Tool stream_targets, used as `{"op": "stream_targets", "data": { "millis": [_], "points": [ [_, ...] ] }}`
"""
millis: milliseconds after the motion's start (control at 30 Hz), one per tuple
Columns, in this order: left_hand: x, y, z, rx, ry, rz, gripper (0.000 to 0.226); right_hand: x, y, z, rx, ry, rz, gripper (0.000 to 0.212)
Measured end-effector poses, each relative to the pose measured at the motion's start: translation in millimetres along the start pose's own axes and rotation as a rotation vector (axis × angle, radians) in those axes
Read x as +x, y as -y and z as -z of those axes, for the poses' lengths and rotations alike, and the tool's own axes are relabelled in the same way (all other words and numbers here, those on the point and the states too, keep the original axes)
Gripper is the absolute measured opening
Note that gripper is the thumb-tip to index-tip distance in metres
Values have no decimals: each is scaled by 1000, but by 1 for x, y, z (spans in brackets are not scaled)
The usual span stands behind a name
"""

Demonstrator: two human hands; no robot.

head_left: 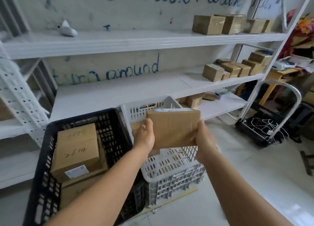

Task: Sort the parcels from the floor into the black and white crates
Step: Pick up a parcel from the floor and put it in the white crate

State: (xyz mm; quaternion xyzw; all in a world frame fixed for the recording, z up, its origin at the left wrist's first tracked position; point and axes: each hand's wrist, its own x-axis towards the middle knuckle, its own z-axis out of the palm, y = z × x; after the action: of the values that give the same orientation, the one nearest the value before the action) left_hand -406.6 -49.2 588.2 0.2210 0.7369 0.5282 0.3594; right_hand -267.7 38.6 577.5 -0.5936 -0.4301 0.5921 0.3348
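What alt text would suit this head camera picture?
Two bare hands, left hand and right hand, hold a flat brown cardboard parcel over a white slotted plastic crate; beside it, a black slotted plastic crate holds cardboard boxes.

Flat brown cardboard parcel (173, 129) hides most of white slotted plastic crate's (171, 173) inside; fingers behind it unseen.

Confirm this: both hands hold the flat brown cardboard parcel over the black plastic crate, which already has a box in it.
Not quite. In the head view the left hand and right hand hold the flat brown cardboard parcel over the white plastic crate, not the black plastic crate. The black one does already hold a brown cardboard box.
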Motion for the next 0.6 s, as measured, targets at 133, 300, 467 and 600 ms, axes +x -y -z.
{"op": "stream_targets", "data": {
  "millis": [133,300,467,600],
  "points": [
    [21,14,-11,145,-9,29,60,29,0,-12,-201,28,85,50],
    [62,33,-34,359,-94,185,56,83,-4,-29,-417,120,55,49],
    [100,56,-62,476,-119,392,62,135,-22,-40,-662,200,-140,59],
    [119,83,-83,448,-160,541,70,172,-42,-54,-702,273,-253,62]
  ]
}}
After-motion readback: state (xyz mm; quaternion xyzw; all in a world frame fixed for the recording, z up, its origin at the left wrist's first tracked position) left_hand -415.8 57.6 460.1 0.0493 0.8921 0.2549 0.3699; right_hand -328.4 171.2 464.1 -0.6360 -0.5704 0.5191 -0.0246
